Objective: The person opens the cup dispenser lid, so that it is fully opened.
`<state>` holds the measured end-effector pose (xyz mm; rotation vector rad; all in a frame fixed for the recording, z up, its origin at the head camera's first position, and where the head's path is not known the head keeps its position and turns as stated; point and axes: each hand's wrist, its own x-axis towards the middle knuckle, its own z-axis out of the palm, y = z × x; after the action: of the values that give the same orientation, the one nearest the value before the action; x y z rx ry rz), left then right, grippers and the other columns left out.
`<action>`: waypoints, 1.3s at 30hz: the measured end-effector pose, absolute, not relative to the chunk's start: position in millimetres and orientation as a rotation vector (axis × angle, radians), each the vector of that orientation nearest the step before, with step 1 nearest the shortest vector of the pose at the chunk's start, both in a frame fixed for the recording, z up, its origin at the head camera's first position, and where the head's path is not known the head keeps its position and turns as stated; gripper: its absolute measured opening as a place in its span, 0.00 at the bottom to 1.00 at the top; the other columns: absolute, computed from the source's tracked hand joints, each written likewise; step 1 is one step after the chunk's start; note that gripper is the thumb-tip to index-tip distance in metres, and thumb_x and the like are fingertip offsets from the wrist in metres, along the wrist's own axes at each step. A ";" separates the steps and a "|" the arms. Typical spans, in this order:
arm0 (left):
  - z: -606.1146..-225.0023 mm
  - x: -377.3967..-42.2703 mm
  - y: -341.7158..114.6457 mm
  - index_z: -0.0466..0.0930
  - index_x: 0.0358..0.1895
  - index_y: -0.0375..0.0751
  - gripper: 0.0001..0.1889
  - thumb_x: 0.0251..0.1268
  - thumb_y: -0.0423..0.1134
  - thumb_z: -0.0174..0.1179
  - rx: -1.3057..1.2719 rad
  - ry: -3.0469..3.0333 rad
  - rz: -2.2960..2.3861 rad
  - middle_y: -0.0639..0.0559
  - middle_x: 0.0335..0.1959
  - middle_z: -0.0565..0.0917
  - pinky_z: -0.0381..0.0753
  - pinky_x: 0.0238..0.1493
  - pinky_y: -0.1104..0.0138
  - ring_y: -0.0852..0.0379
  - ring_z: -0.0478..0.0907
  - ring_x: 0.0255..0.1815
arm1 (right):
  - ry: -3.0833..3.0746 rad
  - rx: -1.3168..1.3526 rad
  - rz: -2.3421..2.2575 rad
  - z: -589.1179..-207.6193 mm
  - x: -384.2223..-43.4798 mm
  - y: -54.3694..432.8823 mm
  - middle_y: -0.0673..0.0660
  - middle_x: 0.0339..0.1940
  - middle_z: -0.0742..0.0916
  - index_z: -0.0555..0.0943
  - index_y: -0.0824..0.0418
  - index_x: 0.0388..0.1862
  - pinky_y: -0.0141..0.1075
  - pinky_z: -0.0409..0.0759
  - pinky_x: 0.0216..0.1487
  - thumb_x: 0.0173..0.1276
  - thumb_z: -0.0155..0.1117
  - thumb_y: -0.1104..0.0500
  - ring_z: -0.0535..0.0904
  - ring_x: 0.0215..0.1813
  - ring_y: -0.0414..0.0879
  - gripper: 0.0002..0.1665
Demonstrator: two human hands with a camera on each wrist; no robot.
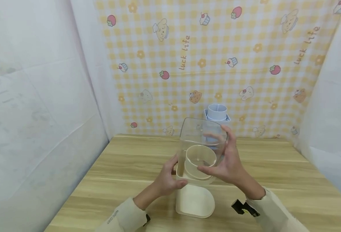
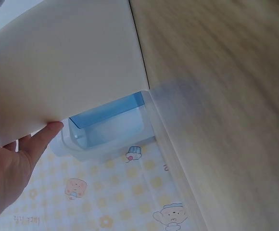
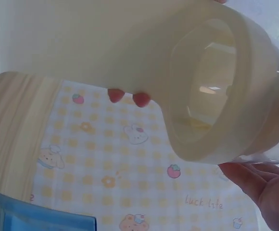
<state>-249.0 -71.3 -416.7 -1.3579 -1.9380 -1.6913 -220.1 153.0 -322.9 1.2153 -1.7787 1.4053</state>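
A cream stand (image 1: 195,201) with a flat rounded base is in front of me in the head view. On its raised upper shelf sits a cream ring (image 1: 191,166), with a clear plastic cover (image 1: 194,130) around it, rising above. My left hand (image 1: 166,178) grips the shelf's left side, thumb in front. With thumb and fingers spread around its right side, my right hand (image 1: 230,161) holds the clear cover. The right wrist view shows the ring's opening (image 3: 202,96) from below and red-looking fingertips (image 3: 141,99) at the cream back panel. Whether the cover is fully seated cannot be told.
A similar blue stand (image 1: 217,112) with a round ring on top stands behind, partly hidden by the clear cover. The wood-grain table (image 1: 124,170) meets a yellow checked cloth (image 1: 147,74) at the back. White sheets (image 1: 37,96) hang at both sides.
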 end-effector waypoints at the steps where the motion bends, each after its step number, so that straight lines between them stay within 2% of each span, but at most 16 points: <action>1: -416.8 -249.2 -70.7 0.60 0.74 0.42 0.49 0.58 0.73 0.57 -1.362 -1.935 -1.693 0.41 0.55 0.76 0.86 0.34 0.60 0.53 0.79 0.49 | -1.792 1.201 1.403 -322.4 -220.5 153.5 0.56 0.63 0.78 0.40 0.71 0.71 0.40 0.85 0.46 0.44 0.85 0.64 0.85 0.52 0.50 0.71; 7: -420.0 -249.7 -67.0 0.61 0.73 0.42 0.48 0.58 0.71 0.59 -1.384 -1.911 -1.701 0.41 0.53 0.77 0.86 0.32 0.60 0.54 0.79 0.48 | -1.894 1.071 1.402 -320.7 -217.1 157.1 0.52 0.58 0.81 0.43 0.69 0.71 0.38 0.84 0.47 0.38 0.81 0.75 0.86 0.48 0.52 0.69; 10: -420.0 -249.5 -66.1 0.63 0.72 0.41 0.46 0.58 0.71 0.59 -1.392 -1.909 -1.697 0.41 0.52 0.77 0.86 0.33 0.60 0.54 0.79 0.49 | -1.875 1.061 1.456 -321.6 -216.3 158.0 0.55 0.58 0.81 0.43 0.68 0.71 0.37 0.84 0.48 0.41 0.81 0.74 0.85 0.48 0.52 0.68; 15: -419.4 -248.6 -66.5 0.63 0.72 0.40 0.47 0.58 0.71 0.59 -1.376 -1.917 -1.705 0.41 0.53 0.77 0.86 0.34 0.60 0.54 0.78 0.49 | -1.661 1.216 1.538 -325.4 -222.1 153.8 0.64 0.60 0.77 0.43 0.71 0.70 0.38 0.83 0.49 0.49 0.82 0.64 0.83 0.51 0.51 0.65; 21: -422.5 -247.3 -68.8 0.62 0.72 0.37 0.48 0.58 0.70 0.60 -1.370 -1.929 -1.696 0.38 0.53 0.77 0.86 0.35 0.61 0.54 0.78 0.50 | -1.531 1.310 1.483 -328.0 -224.2 150.5 0.62 0.61 0.76 0.43 0.74 0.67 0.34 0.84 0.46 0.52 0.82 0.55 0.82 0.53 0.47 0.64; 25: -422.9 -246.7 -72.6 0.62 0.73 0.41 0.48 0.58 0.72 0.58 -1.348 -1.934 -1.700 0.40 0.53 0.77 0.86 0.35 0.60 0.54 0.78 0.50 | -1.600 1.267 1.528 -326.3 -224.8 148.0 0.59 0.59 0.77 0.44 0.75 0.66 0.35 0.84 0.45 0.51 0.83 0.55 0.83 0.51 0.46 0.64; 28: -423.5 -246.3 -74.3 0.61 0.73 0.42 0.48 0.59 0.71 0.58 -1.354 -1.922 -1.712 0.41 0.54 0.76 0.86 0.35 0.59 0.54 0.78 0.50 | -1.684 1.213 1.595 -324.9 -223.5 147.8 0.57 0.59 0.78 0.45 0.74 0.66 0.36 0.84 0.44 0.49 0.84 0.59 0.84 0.50 0.47 0.63; 35: -421.1 -249.6 -71.0 0.61 0.73 0.42 0.47 0.59 0.70 0.59 -1.384 -1.897 -1.731 0.41 0.56 0.76 0.86 0.36 0.57 0.52 0.77 0.52 | -1.726 1.092 1.717 -318.0 -217.6 150.5 0.58 0.60 0.79 0.48 0.68 0.68 0.40 0.86 0.42 0.46 0.82 0.70 0.85 0.49 0.54 0.61; 39: -419.3 -249.8 -71.1 0.60 0.74 0.41 0.48 0.59 0.71 0.59 -1.392 -1.895 -1.725 0.40 0.56 0.76 0.86 0.35 0.57 0.51 0.78 0.51 | -1.634 1.147 1.707 -318.1 -219.0 148.0 0.60 0.59 0.79 0.49 0.69 0.68 0.38 0.85 0.42 0.48 0.82 0.67 0.85 0.48 0.52 0.59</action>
<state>-249.8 -71.1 -419.3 -1.3916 -1.8949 -1.7246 -219.0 148.0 -318.1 1.1472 -1.6342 1.7069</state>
